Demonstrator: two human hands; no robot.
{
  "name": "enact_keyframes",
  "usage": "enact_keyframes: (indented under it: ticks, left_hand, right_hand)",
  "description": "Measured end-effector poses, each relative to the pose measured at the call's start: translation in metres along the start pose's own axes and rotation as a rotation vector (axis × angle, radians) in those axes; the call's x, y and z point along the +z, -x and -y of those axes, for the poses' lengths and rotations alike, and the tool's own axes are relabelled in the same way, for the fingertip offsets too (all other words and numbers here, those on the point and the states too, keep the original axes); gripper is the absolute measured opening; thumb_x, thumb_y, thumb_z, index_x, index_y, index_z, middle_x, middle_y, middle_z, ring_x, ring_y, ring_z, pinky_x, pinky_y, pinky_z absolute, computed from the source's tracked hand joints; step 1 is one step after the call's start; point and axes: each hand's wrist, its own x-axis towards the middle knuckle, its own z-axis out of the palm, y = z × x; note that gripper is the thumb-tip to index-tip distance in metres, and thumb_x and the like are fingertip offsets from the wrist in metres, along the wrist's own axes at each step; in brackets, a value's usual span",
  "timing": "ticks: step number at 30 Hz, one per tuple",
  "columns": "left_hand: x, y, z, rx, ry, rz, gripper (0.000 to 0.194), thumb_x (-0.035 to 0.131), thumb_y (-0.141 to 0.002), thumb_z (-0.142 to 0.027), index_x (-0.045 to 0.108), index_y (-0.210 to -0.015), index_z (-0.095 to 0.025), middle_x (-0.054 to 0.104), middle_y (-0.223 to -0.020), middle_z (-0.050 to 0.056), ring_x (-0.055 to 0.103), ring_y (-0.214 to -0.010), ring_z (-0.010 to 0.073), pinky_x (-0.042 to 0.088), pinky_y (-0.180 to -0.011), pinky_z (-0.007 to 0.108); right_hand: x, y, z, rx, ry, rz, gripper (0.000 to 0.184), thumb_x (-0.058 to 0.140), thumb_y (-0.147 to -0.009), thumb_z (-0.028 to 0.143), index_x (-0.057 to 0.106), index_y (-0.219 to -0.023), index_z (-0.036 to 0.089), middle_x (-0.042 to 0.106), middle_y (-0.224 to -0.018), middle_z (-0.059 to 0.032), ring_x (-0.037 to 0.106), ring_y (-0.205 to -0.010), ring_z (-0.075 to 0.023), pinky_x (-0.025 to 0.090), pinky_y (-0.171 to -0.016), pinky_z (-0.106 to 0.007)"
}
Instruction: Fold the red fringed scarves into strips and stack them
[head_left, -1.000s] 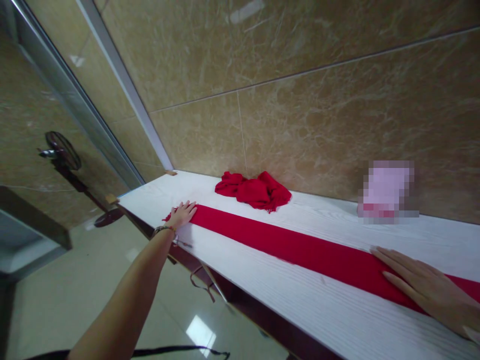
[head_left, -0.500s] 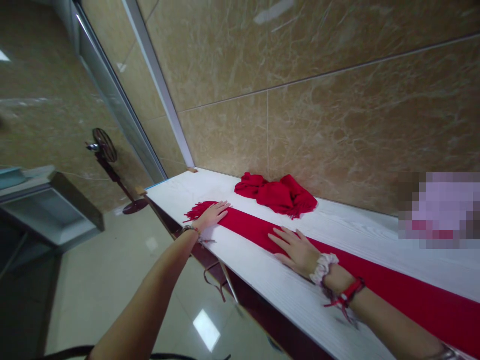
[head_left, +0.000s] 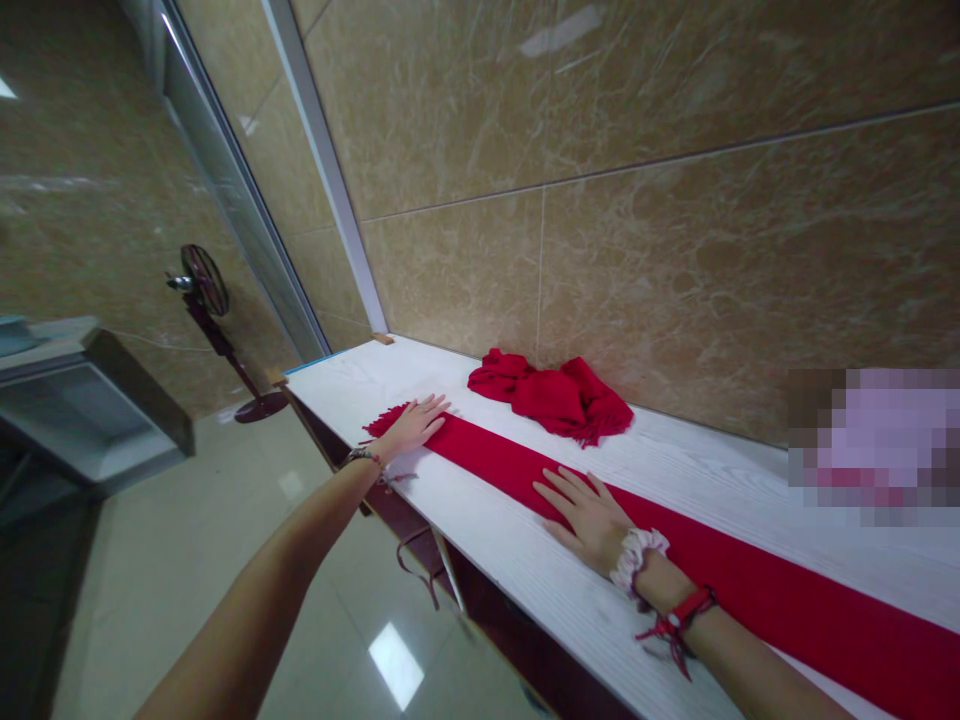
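A long red scarf [head_left: 487, 462] lies flat in a strip along the white table [head_left: 720, 450], its fringe at the far left end and its other end running out of view at the right. My left hand [head_left: 413, 424] rests flat on the scarf close to the fringe, fingers stretched out. Farther along the strip, my right hand [head_left: 589, 518] lies with spread fingers on the scarf and over its near edge. Behind the strip, a second red fringed cloth [head_left: 555, 397] sits crumpled against the wall.
The tiled wall [head_left: 712, 270] borders the table's back edge. A pedestal fan [head_left: 225, 340] stands on the floor beyond the table's far end. To the left is a grey-white cabinet [head_left: 82, 410]. Part of the right side is pixelated. A strap [head_left: 416, 570] hangs below the table's front edge.
The view has shifted slightly. Both hands stay flat on the scarf, at nearly the same places, and the crumpled cloth has not moved.
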Motion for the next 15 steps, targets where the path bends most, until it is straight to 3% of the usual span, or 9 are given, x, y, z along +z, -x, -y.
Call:
enact_keyframes:
  ticks: [4,7,11,15]
  left_hand:
    - [0.000,-0.006,-0.060,0.373,0.092,0.055,0.046,0.021,-0.092,-0.041,0.025,-0.135,-0.026,0.023,-0.142,0.002,0.016,-0.131,0.0159,0.013,-0.105,0.037]
    - [0.003,-0.005,-0.093,0.475,0.110,0.077,0.044,0.024,-0.091,-0.039,0.025,-0.134,-0.028,0.026,-0.141,0.001,0.020,-0.130,0.0150,0.012,-0.105,0.035]
    - [0.006,-0.004,-0.098,0.489,0.089,0.076,0.044,0.025,-0.091,-0.036,0.029,-0.133,-0.025,0.029,-0.140,0.003,0.023,-0.128,0.0146,0.013,-0.104,0.033]
    - [0.007,-0.004,-0.093,0.469,0.075,0.078,0.044,0.025,-0.091,-0.035,0.029,-0.133,-0.026,0.031,-0.139,0.003,0.025,-0.128,0.0160,0.015,-0.104,0.035]
  right_hand:
    - [-0.005,0.005,0.004,0.029,0.034,0.020,0.047,0.037,-0.085,0.041,0.041,-0.128,0.022,0.037,-0.135,-0.0093,0.030,-0.125,-0.0256,0.022,-0.101,-0.051]
    - [-0.012,0.023,-0.004,0.079,0.076,0.044,0.047,0.034,-0.086,0.044,0.039,-0.130,0.026,0.034,-0.137,-0.0069,0.028,-0.126,-0.0256,0.022,-0.100,-0.052]
    - [-0.026,0.080,-0.037,0.211,0.134,0.124,0.045,0.026,-0.088,0.042,0.034,-0.131,0.032,0.030,-0.140,-0.0034,0.027,-0.126,-0.0281,0.026,-0.096,-0.058]
    - [-0.043,0.165,-0.091,0.452,0.158,0.194,0.048,0.021,-0.088,0.042,0.032,-0.132,0.030,0.031,-0.139,-0.0044,0.030,-0.124,-0.0277,0.030,-0.094,-0.057]
